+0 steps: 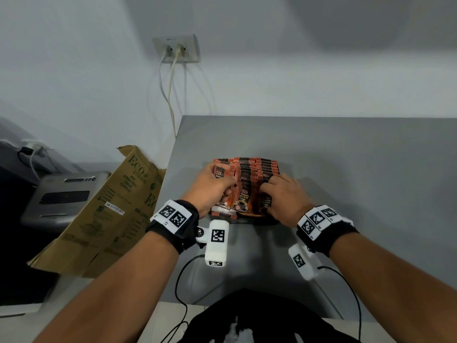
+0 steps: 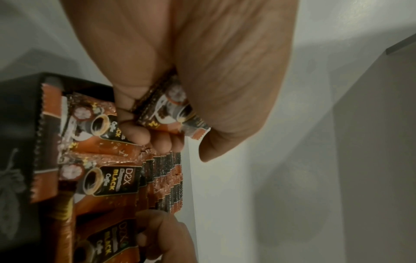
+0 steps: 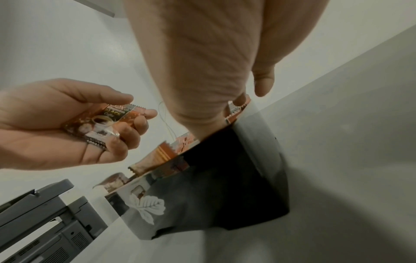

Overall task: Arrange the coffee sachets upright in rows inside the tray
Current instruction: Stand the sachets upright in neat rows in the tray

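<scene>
Sachet (image 3: 102, 122) pinched in the left hand (image 1: 210, 185), light, crinkly, best held by its edges, while right hand (image 1: 284, 194) fingers press into the tray (image 3: 225, 186) rows.

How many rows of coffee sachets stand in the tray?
3: left row by the left hand, which grips a sachet; middle row; right row under the right hand. Hands hide parts.

Light was dim and even, with soft shadows on the wall (image 1: 321, 58) and table (image 1: 346, 157). Wide-angle bending warped the head view's edges. Both wrist views were grainy, their close skin blurred.
</scene>
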A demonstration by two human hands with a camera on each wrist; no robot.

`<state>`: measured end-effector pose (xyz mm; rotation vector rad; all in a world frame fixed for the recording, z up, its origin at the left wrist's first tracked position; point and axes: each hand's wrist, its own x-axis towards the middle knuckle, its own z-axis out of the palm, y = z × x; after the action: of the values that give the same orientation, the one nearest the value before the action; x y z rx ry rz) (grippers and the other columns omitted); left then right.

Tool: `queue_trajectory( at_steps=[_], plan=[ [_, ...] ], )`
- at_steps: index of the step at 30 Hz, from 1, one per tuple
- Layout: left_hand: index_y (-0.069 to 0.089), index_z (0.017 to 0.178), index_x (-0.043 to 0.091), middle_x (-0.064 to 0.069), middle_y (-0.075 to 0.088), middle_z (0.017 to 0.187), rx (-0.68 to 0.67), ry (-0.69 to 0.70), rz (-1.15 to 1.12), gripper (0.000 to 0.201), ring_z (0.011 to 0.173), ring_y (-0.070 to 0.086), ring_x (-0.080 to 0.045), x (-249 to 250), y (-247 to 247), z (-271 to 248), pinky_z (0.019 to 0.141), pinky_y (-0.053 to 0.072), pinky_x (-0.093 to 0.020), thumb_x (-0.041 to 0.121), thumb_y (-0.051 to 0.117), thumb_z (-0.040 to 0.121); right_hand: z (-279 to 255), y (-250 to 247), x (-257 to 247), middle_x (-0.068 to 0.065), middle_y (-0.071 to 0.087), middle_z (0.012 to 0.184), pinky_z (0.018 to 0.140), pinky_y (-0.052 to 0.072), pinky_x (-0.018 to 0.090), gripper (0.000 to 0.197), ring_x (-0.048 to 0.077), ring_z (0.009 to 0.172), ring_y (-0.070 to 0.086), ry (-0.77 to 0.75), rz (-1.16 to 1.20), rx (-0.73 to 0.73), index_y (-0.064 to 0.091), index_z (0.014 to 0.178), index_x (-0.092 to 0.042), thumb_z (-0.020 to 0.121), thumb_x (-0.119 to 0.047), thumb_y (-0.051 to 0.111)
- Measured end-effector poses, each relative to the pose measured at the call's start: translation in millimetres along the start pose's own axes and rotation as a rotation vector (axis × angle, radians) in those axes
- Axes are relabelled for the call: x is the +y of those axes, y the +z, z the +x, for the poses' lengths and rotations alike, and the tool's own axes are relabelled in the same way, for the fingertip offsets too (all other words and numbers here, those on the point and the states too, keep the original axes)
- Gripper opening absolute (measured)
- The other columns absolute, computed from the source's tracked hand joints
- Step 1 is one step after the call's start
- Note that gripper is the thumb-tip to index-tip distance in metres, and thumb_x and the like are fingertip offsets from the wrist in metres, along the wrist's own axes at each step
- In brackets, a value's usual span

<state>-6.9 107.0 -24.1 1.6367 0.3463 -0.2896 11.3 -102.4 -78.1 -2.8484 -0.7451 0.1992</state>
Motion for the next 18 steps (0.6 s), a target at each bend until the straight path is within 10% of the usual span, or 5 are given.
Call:
queue_trajectory(
  at_steps=[10,18],
  plan=[
    [0.052,0.1,0.023,-0.001,0.062,0.072,-0.011,-0.034,0.16,0.027,0.059,0.056,-0.012,-13,-5,0,0.053,0.047,-0.024,-0.001,0.061,0.091,-4,10,-2,0.004,0.052,0.127,0.105,0.044,0.037,0.062,0.026,0.118,0.045,0.043,0.122,0.042,0.056,0.137,-0.02,0.079,-0.003,0.07],
    [0.053,0.1,0.024,-0.001,0.063,0.075,-0.022,-0.036,0.159,0.026,0.061,0.058,-0.012,-11,-6,-1,0.054,0.048,-0.025,0.0,0.059,0.093,-6,6,-1,0.003,0.05,0.127,0.104,0.043,0.037,0.055,0.024,0.119,0.042,0.075,0.144,0.052,0.054,0.124,-0.017,0.076,-0.015,0.082]
  ],
)
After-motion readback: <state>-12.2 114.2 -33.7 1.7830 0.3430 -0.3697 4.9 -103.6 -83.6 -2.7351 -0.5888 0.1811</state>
